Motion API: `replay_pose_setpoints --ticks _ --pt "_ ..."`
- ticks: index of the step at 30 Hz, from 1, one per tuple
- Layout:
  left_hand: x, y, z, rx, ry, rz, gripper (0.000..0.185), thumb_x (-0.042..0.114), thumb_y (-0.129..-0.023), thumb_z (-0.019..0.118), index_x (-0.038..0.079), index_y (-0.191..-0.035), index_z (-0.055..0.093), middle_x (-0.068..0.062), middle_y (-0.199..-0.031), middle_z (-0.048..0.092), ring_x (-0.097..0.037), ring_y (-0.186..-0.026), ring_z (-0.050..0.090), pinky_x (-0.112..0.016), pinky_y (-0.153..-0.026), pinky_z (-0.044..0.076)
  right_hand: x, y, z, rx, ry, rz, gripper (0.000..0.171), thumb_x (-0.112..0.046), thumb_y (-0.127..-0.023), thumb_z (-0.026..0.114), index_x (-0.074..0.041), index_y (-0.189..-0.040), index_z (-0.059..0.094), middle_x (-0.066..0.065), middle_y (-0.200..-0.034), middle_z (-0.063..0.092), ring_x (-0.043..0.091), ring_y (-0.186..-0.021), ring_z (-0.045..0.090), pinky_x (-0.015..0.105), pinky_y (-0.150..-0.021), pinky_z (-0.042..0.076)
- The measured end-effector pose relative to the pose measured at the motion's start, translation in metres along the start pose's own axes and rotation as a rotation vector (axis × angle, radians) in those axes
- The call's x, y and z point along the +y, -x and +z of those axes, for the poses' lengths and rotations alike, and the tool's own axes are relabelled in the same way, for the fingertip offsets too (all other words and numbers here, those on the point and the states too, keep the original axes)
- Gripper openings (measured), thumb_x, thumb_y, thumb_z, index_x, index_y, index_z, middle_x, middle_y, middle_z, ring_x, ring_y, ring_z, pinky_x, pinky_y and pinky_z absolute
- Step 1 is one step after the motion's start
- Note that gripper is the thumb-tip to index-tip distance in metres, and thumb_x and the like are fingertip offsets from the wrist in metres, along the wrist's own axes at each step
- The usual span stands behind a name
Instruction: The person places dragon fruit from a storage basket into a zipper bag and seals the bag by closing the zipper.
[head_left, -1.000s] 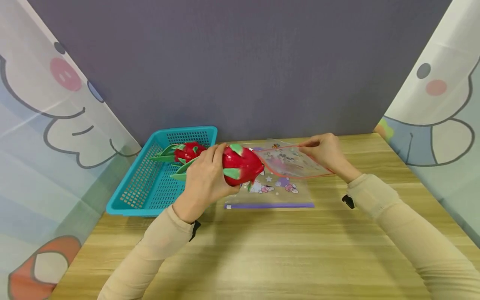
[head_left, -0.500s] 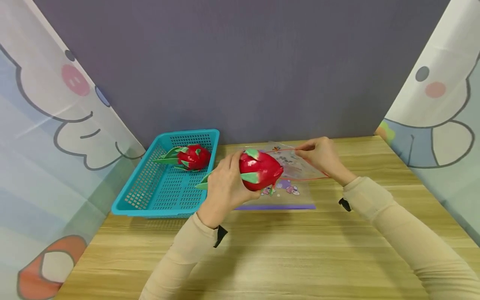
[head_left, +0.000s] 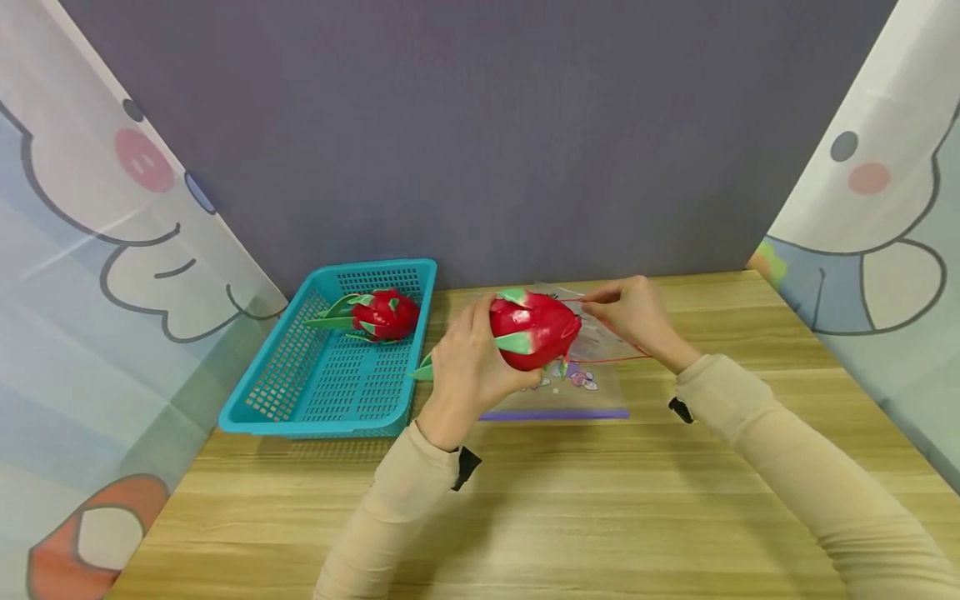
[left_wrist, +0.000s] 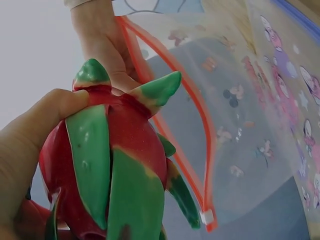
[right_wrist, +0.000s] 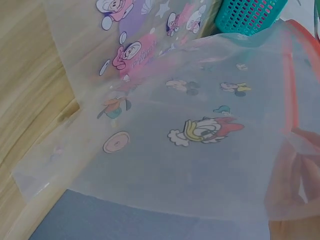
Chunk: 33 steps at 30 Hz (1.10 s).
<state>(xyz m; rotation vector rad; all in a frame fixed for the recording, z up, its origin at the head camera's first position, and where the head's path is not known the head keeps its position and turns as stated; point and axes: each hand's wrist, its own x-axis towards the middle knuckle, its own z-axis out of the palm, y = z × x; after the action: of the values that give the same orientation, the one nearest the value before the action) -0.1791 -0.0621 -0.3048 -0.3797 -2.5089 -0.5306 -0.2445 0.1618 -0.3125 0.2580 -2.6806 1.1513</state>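
Observation:
My left hand (head_left: 472, 367) grips a glossy red dragon fruit (head_left: 536, 329) with green leaf tips, held on its side above the table. In the left wrist view, the fruit (left_wrist: 132, 135) is right at the red-edged mouth of a clear zip bag (left_wrist: 250, 130), which gapes apart. A white slider (left_wrist: 207, 216) sits at one end of that red edge. My right hand (head_left: 633, 317) pinches the bag's rim. Cartoon figures are printed on the bag (right_wrist: 195, 165) in the right wrist view, where part of my right hand shows through the film.
A blue perforated basket (head_left: 307, 427) stands at the left with a second dragon fruit (head_left: 390, 315) in it. Beneath the raised bag, another printed zip bag with a purple strip (head_left: 555, 414) lies flat on the wooden table (head_left: 600, 500). A dark panel (head_left: 480, 142) rises behind.
My left hand has carried the dragon fruit rightward, away from the basket and up to the bag's mouth. My right hand has shifted slightly left, still pinching the rim.

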Motion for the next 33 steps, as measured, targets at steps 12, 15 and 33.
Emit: replay_pose_setpoints --ticks 12,15,33 --pt "0.004 -0.003 0.021 0.045 -0.113 0.039 0.090 0.053 -0.051 0.078 0.008 -0.122 0.047 -0.007 -0.112 0.060 -0.023 -0.094 0.061 -0.036 -0.068 0.056 -0.009 -0.001 0.007 0.000 -0.032 -0.005 0.016 -0.017 -0.081 0.069 -0.006 -0.092 0.074 0.014 -0.092 0.071 0.014 -0.064 0.059 0.022 -0.050 0.044" --pt "0.002 -0.003 0.029 0.083 -0.161 0.072 0.089 0.054 -0.050 0.078 0.007 -0.120 0.049 -0.008 -0.110 0.060 -0.023 -0.091 0.062 -0.034 -0.067 0.056 -0.012 -0.002 0.009 -0.002 -0.034 -0.016 0.015 -0.017 -0.081 0.069 -0.008 -0.091 0.075 0.012 -0.093 0.071 0.017 -0.070 0.062 0.022 -0.053 0.044" --pt "0.004 0.009 0.055 0.109 -0.322 0.214 0.102 0.066 -0.046 0.077 0.004 -0.123 0.049 -0.011 -0.111 0.061 -0.024 -0.096 0.063 -0.033 -0.081 0.053 -0.020 -0.005 0.011 -0.008 -0.021 0.019 0.018 -0.019 -0.081 0.070 -0.007 -0.094 0.074 0.011 -0.095 0.071 0.022 -0.084 0.064 0.026 -0.064 0.047"
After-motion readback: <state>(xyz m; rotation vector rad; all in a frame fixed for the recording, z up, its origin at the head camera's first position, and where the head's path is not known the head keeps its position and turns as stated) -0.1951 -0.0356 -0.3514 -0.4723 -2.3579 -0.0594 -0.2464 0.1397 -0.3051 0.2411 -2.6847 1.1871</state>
